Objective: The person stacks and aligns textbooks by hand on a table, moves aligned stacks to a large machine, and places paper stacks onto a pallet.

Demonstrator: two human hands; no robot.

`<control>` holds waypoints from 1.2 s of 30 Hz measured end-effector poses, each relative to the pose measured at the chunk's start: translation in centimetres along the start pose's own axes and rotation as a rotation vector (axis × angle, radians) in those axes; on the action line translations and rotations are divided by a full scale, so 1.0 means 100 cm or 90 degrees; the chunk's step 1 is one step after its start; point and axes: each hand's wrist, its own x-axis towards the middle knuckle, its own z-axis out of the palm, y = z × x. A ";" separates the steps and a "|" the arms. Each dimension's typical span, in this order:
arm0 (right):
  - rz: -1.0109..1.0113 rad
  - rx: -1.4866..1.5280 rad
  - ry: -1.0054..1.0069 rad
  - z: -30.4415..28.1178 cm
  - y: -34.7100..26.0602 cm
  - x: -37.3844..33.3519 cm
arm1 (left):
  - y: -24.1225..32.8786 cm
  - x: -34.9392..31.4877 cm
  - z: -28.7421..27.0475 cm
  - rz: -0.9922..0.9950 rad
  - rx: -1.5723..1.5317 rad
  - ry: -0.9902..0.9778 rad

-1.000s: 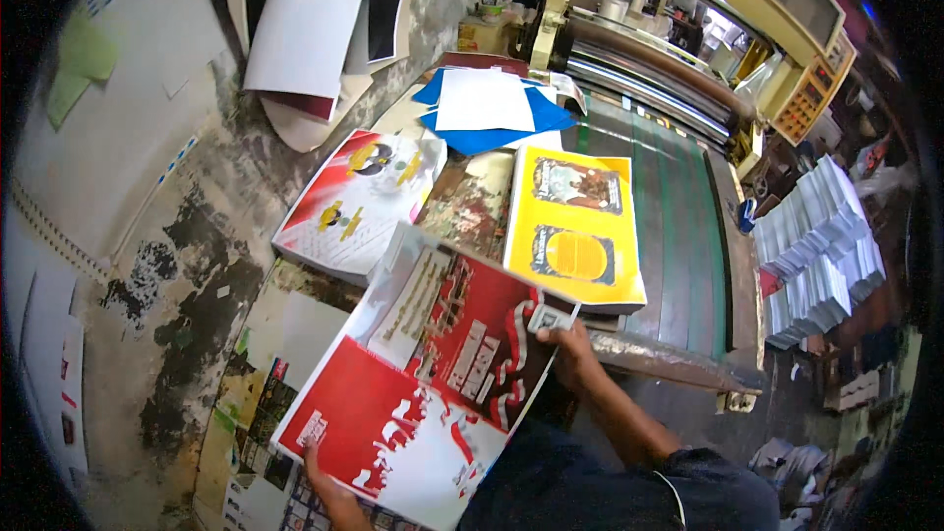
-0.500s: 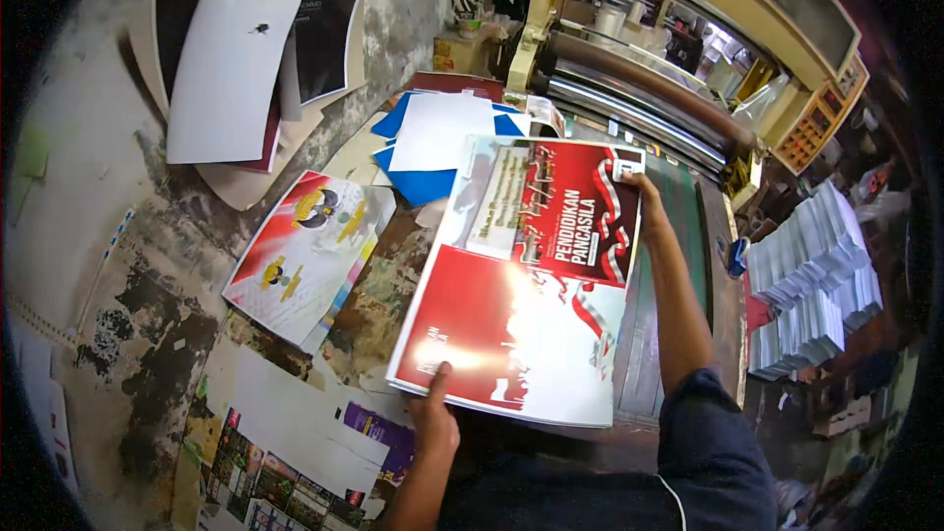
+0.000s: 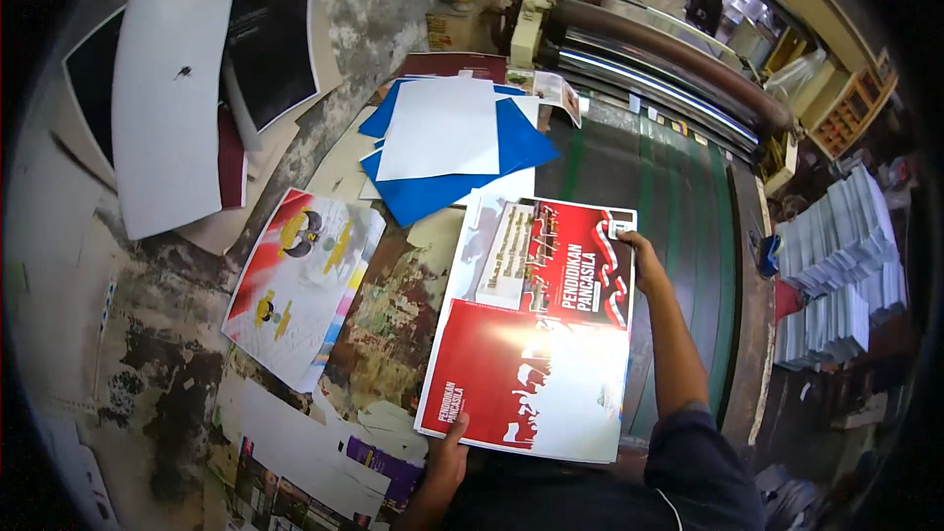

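Note:
Between my hands is a stack of printed cover sheets [image 3: 492,354], red and white with photo panels, held nearly flat and shiny with glare. My left hand [image 3: 449,452] grips its near left edge, thumb on top and fingers hidden underneath. At the far right corner my right hand [image 3: 639,261] pinches the sheets, thumb on the printed face. Just left of the stack lies another printed sheet pile [image 3: 300,285], red, white and yellow with a colour strip along one edge. Beyond the stack, white paper [image 3: 441,128] rests on blue sheets [image 3: 531,138].
A roller machine [image 3: 659,88] with a dark, green-striped bed [image 3: 678,187] stands at the far right, its control panel [image 3: 854,108] beside it. Stacks of white paper [image 3: 836,256] sit right of the bed. Large curled sheets [image 3: 172,88] lean on the left wall. Printed scraps [image 3: 305,452] lie near left.
The view has shifted, showing more of the blue sheets and machine bed. Both hands keep hold of the cover sheets, which now appear lower and slightly farther right.

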 end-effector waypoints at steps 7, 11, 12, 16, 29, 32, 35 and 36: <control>-0.046 -0.086 0.083 -0.051 0.009 0.007 | -0.004 0.004 -0.023 -0.121 0.021 0.003; -0.345 -0.160 0.416 -0.038 0.015 -0.050 | 0.024 -0.005 -0.132 -0.080 0.136 -0.061; -0.322 -0.057 0.432 -0.042 0.017 -0.077 | 0.032 -0.010 -0.148 -0.088 0.144 -0.071; -0.257 0.025 0.571 -0.115 0.072 -0.172 | 0.055 -0.004 -0.217 0.024 0.305 0.151; -0.107 -0.528 0.685 -0.052 0.434 -0.488 | 0.055 0.002 -0.217 -0.022 0.330 0.079; -0.022 -0.492 0.574 -0.005 0.440 -0.480 | 0.075 0.010 -0.214 -0.023 0.307 0.071; -0.056 -0.478 0.582 -0.017 0.451 -0.470 | 0.074 0.033 -0.199 0.044 0.283 0.002; -0.067 -0.482 0.573 -0.020 0.449 -0.457 | 0.078 0.046 -0.195 0.054 0.275 0.006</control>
